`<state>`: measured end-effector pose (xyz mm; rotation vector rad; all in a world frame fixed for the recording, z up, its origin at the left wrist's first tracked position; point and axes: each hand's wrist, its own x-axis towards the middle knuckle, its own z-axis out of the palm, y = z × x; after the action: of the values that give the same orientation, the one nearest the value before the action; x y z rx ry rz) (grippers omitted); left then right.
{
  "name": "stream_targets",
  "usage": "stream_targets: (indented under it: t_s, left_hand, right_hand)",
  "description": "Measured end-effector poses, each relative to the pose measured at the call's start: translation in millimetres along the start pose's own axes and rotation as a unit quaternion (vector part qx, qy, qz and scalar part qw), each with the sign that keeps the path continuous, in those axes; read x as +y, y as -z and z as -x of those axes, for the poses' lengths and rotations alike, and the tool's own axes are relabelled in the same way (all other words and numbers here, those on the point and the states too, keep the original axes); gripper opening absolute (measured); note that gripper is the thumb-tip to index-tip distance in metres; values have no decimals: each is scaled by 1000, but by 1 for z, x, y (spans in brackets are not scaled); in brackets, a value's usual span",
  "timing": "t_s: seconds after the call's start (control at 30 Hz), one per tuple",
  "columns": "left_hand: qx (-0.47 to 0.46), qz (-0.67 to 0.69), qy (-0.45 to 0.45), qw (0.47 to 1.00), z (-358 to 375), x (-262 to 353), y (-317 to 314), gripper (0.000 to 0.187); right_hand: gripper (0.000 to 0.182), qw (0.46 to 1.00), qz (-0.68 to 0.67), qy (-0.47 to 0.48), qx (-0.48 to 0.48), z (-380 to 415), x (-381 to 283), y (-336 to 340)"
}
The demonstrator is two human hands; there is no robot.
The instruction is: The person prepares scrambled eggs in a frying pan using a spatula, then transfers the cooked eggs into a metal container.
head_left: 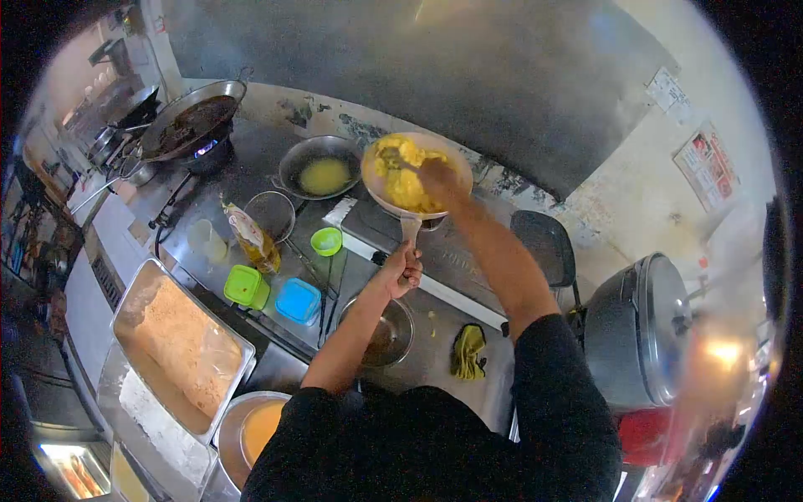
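My left hand (401, 272) is wrapped round the handle of a light-coloured frying pan (462, 159) at the back of the counter. Yellow food that looks like scrambled egg (406, 188) lies in lumps inside it. Over the pan's right side, my right hand (439, 182) is closed on a utensil (401, 162); its end reaches into the yellow food, and its exact kind is hard to make out. Just left of the pan stands a dark wok (288, 163) with yellowish liquid in it. Below my left hand is a metal bowl (401, 330), partly hidden by my forearm.
Left of my arms are an oil bottle (255, 238), a strainer (272, 215), a green bowl (326, 241), green (245, 286) and blue (298, 301) containers, and a breading tray (180, 335). A large wok (188, 121) sits over a flame. Rightward are a yellow-black cloth (468, 351) and a big pot (619, 326).
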<state>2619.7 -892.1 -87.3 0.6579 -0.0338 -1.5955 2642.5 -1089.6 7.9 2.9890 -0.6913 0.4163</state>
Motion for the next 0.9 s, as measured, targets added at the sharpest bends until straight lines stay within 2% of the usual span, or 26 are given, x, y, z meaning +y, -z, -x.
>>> stream_targets:
  t_s: [0.07, 0.1, 0.2, 0.23, 0.3, 0.4, 0.47, 0.5, 0.57, 0.6, 0.67, 0.77, 0.87, 0.9]
  left_hand:
    - [10, 30, 8, 999, -5, -2, 6, 36]
    - [13, 30, 12, 999, -2, -1, 6, 36]
    - [9, 40, 16, 999, 0, 1, 1, 36]
    - [-2, 38, 23, 999, -2, 3, 5, 36]
    - [-25, 22, 22, 999, -2, 3, 8, 38]
    - [-33, 53, 40, 997, -4, 3, 10, 38]
    - [-21, 24, 30, 999, -2, 3, 7, 38]
    - [-4, -3, 15, 1000, 0, 3, 6, 39]
    - [6, 3, 22, 1000, 1, 5, 4, 39]
    - [16, 15, 28, 999, 1, 6, 3, 39]
    - [26, 12, 25, 999, 0, 2, 3, 39]
    - [12, 16, 15, 1000, -5, -3, 11, 37]
    - [-24, 47, 27, 998, -1, 2, 8, 34]
    - [-34, 67, 43, 996, 0, 2, 6, 33]
  right_hand:
    - [25, 988, 107, 75, -87, -29, 53, -12]
    - [25, 990, 86, 49, -101, -32, 62, 3]
    - [25, 992, 73, -47, -94, -7, 34, 99]
    - [25, 991, 74, -49, -104, -1, 30, 120]
    - [27, 979, 153, 9, -137, 10, 26, 145]
    - [28, 975, 168, -3, -147, 37, 1, 145]
    - [26, 977, 183, 74, -84, 50, 17, 71]
    - [26, 977, 184, 71, -82, 55, 21, 61]
    - [22, 972, 165, 88, -141, 62, 20, 51]
    - [22, 973, 163, 89, -137, 67, 13, 65]
    - [18, 982, 178, 39, -49, 78, -3, 123]
    - [16, 984, 177, 15, -16, 70, -3, 158]
    - [20, 985, 167, 29, -14, 48, 2, 150]
    - [19, 980, 185, 63, 30, 34, 14, 121]
